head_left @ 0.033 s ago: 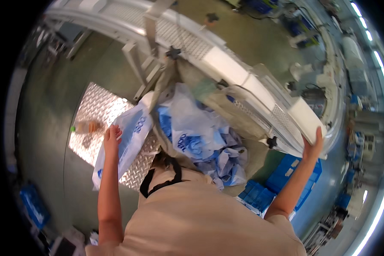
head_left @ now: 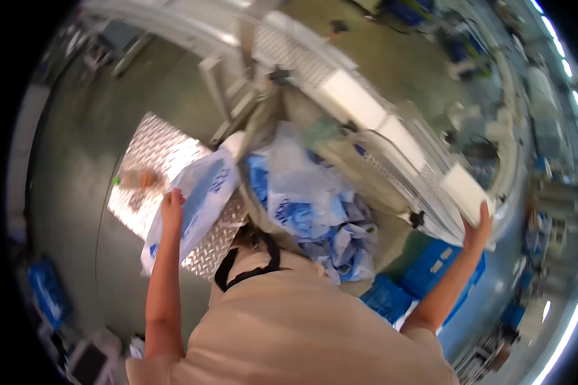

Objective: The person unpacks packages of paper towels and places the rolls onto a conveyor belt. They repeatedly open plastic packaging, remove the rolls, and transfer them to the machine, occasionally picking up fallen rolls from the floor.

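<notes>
My right hand (head_left: 477, 229) grips the near end of a white box (head_left: 465, 191) at the lower right end of the conveyor, thumb on one side and fingers on the other. My left hand (head_left: 172, 208) hangs over a white and blue plastic bag (head_left: 196, 197), its fingers loosely bent and slightly blurred. I see nothing held in it, and whether it touches the bag is unclear. The bag leans against a large grey-beige sack (head_left: 249, 204), which holds several crumpled white and blue plastic bags (head_left: 305, 208).
More white boxes (head_left: 355, 97) lie in a row on the conveyor (head_left: 289, 46). A bottle (head_left: 136, 179) with a green cap lies on a shiny tread plate (head_left: 157, 146) at left. Blue crates (head_left: 433, 266) stand at right below the conveyor. A metal leg (head_left: 216, 90) supports the conveyor.
The whole view has shifted a little, so the conveyor and sack sit slightly farther right. My right hand stays on the white box, and my left hand stays over the plastic bag.
</notes>
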A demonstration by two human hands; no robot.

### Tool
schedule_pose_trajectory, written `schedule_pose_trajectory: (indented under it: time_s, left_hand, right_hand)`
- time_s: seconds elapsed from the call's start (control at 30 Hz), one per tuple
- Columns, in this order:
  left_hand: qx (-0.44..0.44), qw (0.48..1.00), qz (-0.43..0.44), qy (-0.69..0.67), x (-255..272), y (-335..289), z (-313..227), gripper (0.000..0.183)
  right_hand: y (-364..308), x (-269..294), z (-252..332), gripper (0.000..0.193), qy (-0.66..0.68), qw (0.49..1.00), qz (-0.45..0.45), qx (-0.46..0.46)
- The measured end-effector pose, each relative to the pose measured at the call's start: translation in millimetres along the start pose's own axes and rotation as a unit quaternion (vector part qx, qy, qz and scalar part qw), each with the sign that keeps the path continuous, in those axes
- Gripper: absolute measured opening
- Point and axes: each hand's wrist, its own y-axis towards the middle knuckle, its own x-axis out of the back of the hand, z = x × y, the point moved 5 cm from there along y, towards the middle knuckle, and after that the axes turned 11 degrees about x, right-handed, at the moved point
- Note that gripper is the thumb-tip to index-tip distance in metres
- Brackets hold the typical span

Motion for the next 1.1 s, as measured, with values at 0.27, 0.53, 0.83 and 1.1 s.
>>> schedule_pose_trajectory:
  time_s: [0.27,0.53,0.83,1.1]
  left_hand:
    - [0.003,0.886,-0.031,0.464,46.1,19.0,164.1,0.034]
    - [0.100,0.829,-0.044,0.548,73.9,23.5,185.0,0.056]
    - [0.128,0.778,-0.084,0.609,86.2,10.4,227.2,0.085]
    - [0.193,0.838,-0.051,0.507,78.8,3.5,179.6,0.090]
  right_hand:
    - [-1.6,-95.8,-21.6,0.042,-0.416,0.801,0.028,0.429]
    - [-374.9,-491.8,-101.1,0.032,-0.047,0.554,0.755,0.348]
    - [-402.3,-519.9,-230.8,0.059,-0.375,0.201,0.784,0.452]
    - [-488.7,-492.4,-179.8,0.063,-0.235,0.261,0.845,0.402]
